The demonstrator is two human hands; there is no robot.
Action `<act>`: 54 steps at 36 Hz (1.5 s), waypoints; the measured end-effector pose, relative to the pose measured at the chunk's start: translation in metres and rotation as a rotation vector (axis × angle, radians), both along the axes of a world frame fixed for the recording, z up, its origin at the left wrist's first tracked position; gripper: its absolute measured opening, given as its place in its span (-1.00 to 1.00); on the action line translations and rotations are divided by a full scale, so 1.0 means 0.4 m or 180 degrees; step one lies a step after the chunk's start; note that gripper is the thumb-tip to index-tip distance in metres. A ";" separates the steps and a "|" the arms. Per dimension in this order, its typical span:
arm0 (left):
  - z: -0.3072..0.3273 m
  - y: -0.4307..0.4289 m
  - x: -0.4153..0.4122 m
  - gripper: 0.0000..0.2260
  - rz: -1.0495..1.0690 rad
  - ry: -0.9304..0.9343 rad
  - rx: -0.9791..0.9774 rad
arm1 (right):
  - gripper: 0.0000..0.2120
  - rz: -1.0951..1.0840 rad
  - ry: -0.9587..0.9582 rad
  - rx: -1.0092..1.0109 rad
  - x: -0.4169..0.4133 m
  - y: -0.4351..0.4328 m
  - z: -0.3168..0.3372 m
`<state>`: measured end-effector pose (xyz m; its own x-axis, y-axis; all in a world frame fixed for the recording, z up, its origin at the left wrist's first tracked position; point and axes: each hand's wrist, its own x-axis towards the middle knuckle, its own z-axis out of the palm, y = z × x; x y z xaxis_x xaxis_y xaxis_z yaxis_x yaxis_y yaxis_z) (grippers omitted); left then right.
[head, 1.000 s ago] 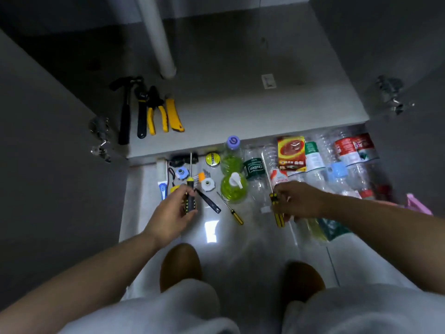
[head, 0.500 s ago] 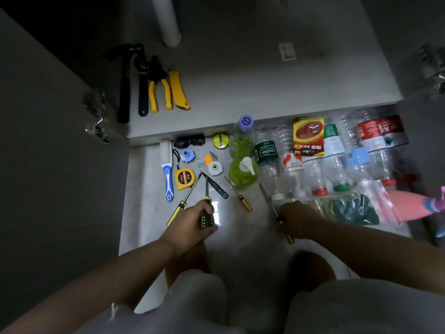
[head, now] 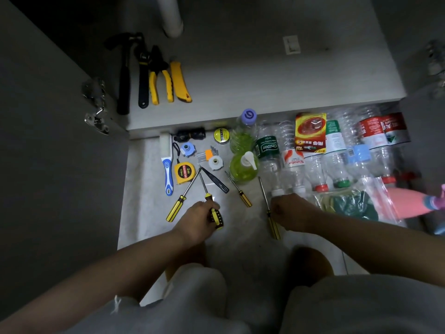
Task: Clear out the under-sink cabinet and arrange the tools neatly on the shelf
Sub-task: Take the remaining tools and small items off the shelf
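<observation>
My left hand (head: 196, 219) grips the yellow-and-black handle of a screwdriver (head: 214, 212) whose shaft points away from me. My right hand (head: 287, 212) holds a long screwdriver (head: 269, 209) by the top of its yellow handle. Two more yellow-handled screwdrivers lie on the floor, one (head: 181, 201) left of my left hand and a small one (head: 239, 190) between my hands. On the cabinet shelf (head: 265, 88) a hammer (head: 124, 73), a black wrench (head: 143, 75), yellow pliers (head: 160, 78) and a yellow utility knife (head: 179, 81) lie side by side.
On the floor by the shelf edge lie a tape measure (head: 184, 173), a blue-handled brush (head: 167, 165), black tweezers (head: 214, 179), hex keys (head: 207, 155) and small fittings. Green soap bottles (head: 243, 162), several empty plastic bottles (head: 337, 153) and a pink bottle (head: 409, 203) crowd the right. A drain pipe (head: 171, 15) stands on the shelf.
Both hands have drawn back toward me, each with its screwdriver. The view has tilted down, and a second screwdriver now shows left of my left hand.
</observation>
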<state>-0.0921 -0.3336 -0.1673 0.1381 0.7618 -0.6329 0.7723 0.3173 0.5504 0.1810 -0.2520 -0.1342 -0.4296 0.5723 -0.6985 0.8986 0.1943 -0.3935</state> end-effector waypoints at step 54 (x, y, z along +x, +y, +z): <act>0.241 0.625 -0.221 -0.57 0.0911 0.1966 0.1258 | -0.58 0.0075 -0.0035 0.2122 -0.609 0.492 0.145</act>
